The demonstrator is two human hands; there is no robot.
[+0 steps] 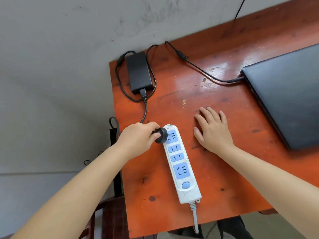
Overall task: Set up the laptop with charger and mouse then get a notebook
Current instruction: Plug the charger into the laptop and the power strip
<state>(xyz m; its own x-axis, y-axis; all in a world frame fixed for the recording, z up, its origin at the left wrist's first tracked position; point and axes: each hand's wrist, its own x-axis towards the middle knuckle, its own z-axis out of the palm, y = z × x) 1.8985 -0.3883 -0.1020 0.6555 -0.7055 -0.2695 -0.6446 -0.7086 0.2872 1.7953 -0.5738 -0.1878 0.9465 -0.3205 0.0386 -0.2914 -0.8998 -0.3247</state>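
Left hand [138, 138] covering plug [161, 135], prongs seemingly hidden, laptop [286, 104] cropped

table [207, 94] reddish-orange | power strip [187, 192] white, blue sockets | charger brick [139, 71] black | laptop [290, 100] black

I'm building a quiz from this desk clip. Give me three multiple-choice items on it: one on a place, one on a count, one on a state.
1. Where does the charger brick lie?
A. At the table's far left corner
B. On the laptop lid
C. On the floor

2. How many blue socket panels does the power strip show?
A. Two
B. Four
C. Six

3. What state is the laptop in?
A. Open
B. Lid shut, cable plugged into its side
C. Lid shut, no cable

Answers:
1 A: the brick sits by the far left edge of the table.
2 B: four blue panels, plus a round blue button.
3 B: the lid is flat and the cable meets its corner, while the left hand holds the plug at the strip's top socket and the right hand lies flat.
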